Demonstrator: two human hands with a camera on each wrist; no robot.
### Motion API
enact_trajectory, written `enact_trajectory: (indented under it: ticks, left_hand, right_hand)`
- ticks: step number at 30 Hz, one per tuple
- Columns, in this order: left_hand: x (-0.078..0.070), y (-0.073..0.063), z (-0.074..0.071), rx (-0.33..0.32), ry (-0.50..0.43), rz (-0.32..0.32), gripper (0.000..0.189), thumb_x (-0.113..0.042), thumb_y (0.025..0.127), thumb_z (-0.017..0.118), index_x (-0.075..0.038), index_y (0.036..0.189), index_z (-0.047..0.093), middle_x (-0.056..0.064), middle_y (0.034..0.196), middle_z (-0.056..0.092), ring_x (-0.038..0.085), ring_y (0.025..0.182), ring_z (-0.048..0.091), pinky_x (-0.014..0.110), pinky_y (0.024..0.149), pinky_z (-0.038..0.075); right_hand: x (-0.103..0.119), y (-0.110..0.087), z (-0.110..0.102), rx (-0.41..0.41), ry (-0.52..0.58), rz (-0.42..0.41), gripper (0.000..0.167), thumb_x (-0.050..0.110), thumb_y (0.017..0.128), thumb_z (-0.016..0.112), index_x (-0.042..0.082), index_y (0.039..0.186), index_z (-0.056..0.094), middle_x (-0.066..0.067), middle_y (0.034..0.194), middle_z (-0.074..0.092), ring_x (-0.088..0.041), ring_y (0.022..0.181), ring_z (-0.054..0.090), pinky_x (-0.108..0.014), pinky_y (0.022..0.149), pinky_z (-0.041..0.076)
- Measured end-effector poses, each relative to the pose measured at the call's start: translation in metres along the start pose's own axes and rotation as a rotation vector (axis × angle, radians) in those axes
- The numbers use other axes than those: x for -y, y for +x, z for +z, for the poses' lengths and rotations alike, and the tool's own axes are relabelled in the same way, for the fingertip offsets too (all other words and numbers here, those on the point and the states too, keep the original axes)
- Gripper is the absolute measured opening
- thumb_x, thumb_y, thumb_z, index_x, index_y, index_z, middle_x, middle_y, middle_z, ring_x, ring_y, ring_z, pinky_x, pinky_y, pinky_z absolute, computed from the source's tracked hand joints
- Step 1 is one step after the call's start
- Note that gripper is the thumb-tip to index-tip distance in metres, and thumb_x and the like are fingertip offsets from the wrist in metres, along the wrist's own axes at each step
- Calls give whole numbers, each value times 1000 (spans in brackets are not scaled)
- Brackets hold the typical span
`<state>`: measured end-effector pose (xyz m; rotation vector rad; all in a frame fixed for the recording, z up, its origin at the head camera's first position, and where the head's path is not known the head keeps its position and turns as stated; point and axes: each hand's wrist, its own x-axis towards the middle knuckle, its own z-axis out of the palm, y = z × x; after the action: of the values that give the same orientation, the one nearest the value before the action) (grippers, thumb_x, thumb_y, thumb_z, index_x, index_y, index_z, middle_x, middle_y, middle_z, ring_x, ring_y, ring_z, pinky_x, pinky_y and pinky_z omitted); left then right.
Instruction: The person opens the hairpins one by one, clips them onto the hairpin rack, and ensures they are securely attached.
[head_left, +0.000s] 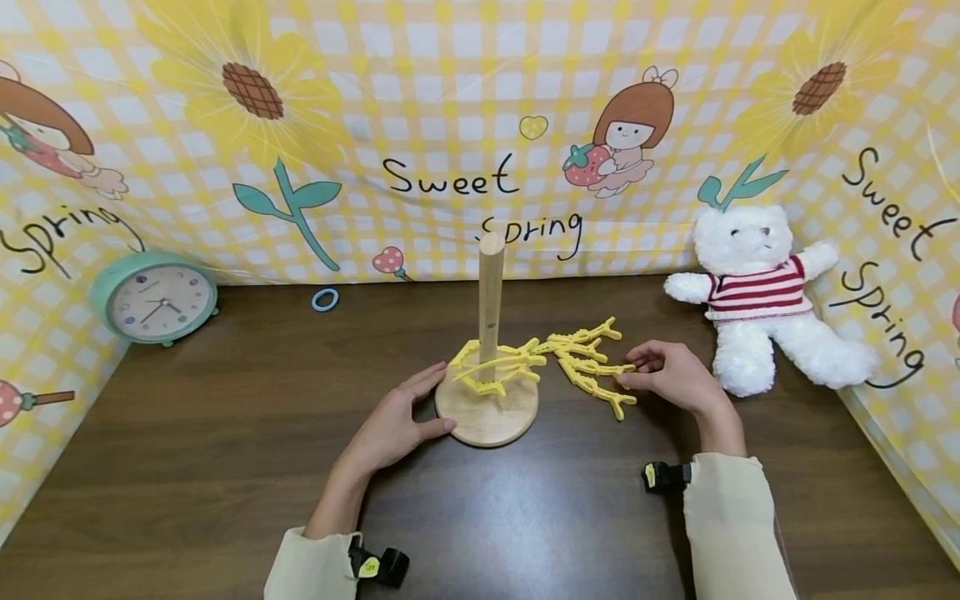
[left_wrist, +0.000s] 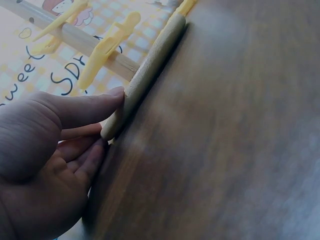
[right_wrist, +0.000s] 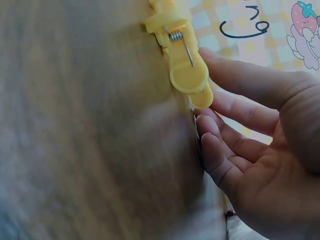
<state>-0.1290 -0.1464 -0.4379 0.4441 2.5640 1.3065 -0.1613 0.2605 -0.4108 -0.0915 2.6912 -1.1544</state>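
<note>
Now Both Sides Are Held

The left hand [head_left: 397, 421] grips the round wooden base [head_left: 483, 423] at its 9 o'clock edge. Yellow clips [head_left: 489, 388] circle the pole [head_left: 491, 292]. A clip bunch [head_left: 560, 343] spreads toward the base's 2 o'clock; the right hand [head_left: 675, 375] pinches one end.

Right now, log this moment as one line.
left hand: grips wooden base | right hand: pinches yellow clip | other yellow clips: around wooden post | white bear: back right

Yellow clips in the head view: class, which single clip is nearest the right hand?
The clip whose outer end sits at the fingertips of the right hand; the other clips lie farther off, some near the wooden post.
</note>
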Motion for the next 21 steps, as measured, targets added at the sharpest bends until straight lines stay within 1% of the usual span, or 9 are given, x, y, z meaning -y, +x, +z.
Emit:
enact_trajectory:
  ticks: [3,7,14,18,21]
  left_hand:
    - [1,0,0,-2,2,4,77,-18,91,79,-6,156,40,7,162,36,30,150,27,54,118,25]
    - [1,0,0,0,1,6,77,-18,91,79,-6,156,40,7,162,35,30,150,26,54,118,25]
    - [0,-1,0,0,-2,4,77,-17,91,79,-6,156,39,8,162,35,30,150,26,54,118,25]
    - [0,0,0,2,-2,13,77,-18,90,79,-6,156,40,8,162,36,30,150,26,54,118,25]
    - [0,-1,-1,-2,0,17,77,-18,90,79,-5,155,40,8,162,36,30,150,27,53,118,26]
  right_hand:
    - [0,1,0,-3,-12,3,47,27,86,83,-3,119,68,-12,101,68,-23,91,62,-36,79,48]
    - [-2,1,0,7,-1,4,48,25,83,86,-3,118,68,-13,101,68,-24,92,61,-36,80,48]
    - [-1,2,-1,29,-16,-26,42,25,83,86,-1,112,70,-9,95,68,-21,86,60,-35,77,48]
    - [-1,1,-2,15,-19,-31,41,24,84,85,-2,111,70,-7,91,68,-19,83,60,-34,75,48]
    - [-1,0,-3,-11,-14,-43,40,23,84,85,-2,111,71,-8,92,69,-19,84,61,-34,75,49]
